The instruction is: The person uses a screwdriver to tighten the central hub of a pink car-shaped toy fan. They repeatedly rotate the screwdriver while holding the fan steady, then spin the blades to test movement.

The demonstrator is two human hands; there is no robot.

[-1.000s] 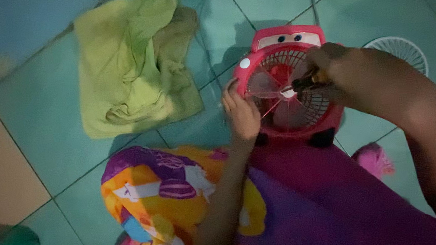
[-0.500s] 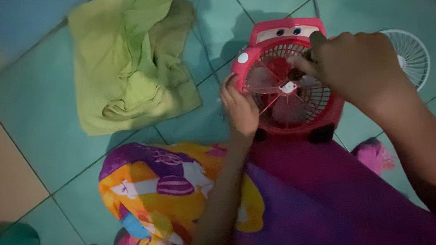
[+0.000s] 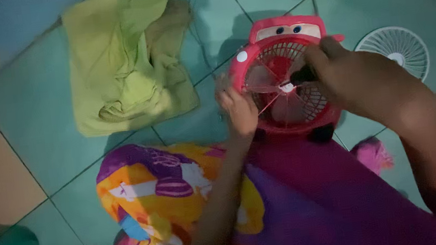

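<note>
A small red toy-car-shaped fan [image 3: 278, 39] lies on the teal floor tiles, its round grille and clear blades facing up. My left hand [image 3: 238, 109] grips the fan's lower left rim. My right hand [image 3: 361, 81] is over the right side of the grille, closed on a dark-handled screwdriver [image 3: 300, 76] whose tip sits at the fan's centre hub.
A white round fan grille [image 3: 393, 50] lies on the floor right of the fan. A crumpled yellow-green cloth [image 3: 123, 62] lies to the left. Colourful patterned and purple fabric [image 3: 193, 196] covers my lap below. A pink scrap [image 3: 372, 154] lies at right.
The view has shifted slightly. My right hand has moved a little with the screwdriver over the hub, while my left hand stays on the rim.
</note>
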